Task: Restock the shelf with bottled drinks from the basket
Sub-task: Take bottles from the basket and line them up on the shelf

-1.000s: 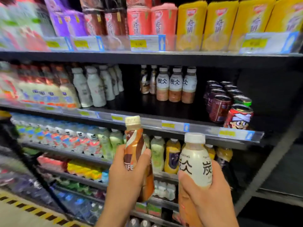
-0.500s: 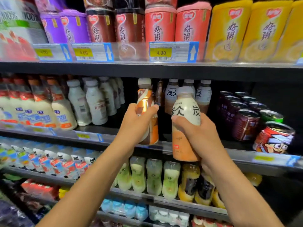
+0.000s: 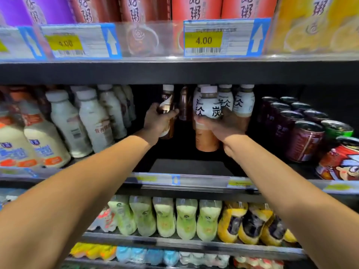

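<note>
1. Both forearms reach over the shelf (image 3: 194,167) lip, deep into the dark gap between the white bottles (image 3: 93,121) and the cans (image 3: 303,138).
2. Right hand (image 3: 223,127), grip clamped round the tea bottle (image 3: 208,121), holds it upright in front of its matching row (image 3: 240,101), likely so the label faces out.
3. Left hand (image 3: 159,121), grip clamped on the coffee bottle (image 3: 167,105), holds it left of the tea bottle, beside a brown bottle (image 3: 184,103) farther back.
4. Whether either base touches the shelf, I cannot tell.
</note>
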Tool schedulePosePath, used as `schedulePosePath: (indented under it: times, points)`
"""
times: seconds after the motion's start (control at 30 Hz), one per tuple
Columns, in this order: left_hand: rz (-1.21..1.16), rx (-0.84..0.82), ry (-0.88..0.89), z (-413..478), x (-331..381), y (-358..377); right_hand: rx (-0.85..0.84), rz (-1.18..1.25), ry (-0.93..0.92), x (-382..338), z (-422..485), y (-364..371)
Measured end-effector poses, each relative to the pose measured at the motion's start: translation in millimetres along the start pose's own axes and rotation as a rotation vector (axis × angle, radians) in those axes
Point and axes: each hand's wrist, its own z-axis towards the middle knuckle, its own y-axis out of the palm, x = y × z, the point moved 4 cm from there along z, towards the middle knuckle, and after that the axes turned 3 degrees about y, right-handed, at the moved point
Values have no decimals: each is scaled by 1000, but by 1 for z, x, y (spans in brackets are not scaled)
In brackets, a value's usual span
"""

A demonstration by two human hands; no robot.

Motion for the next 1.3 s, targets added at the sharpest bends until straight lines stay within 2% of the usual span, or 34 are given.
schedulePosePath:
  times: [0.1, 0.37, 0.57, 1.03, 1.2, 1.3]
  points:
    - [-12, -29, -14, 19, -11, -1, -17, -51, -48, 6, 12, 1]
    - [44, -149, -62, 51, -31, 2, -19, -172, -7, 12, 33, 7]
    - [23, -127, -131, 56, -35, 12, 17, -223, -29, 19, 44, 12]
    - [93, -105, -127, 60, -34, 17, 10, -214, -8, 23, 46, 12]
    - [177, -277, -164, 48, -21, 16, 19, -312, 12, 18, 43, 13]
    - [250, -226, -234, 42, -18, 13, -19, -372, 44, 14, 34, 14]
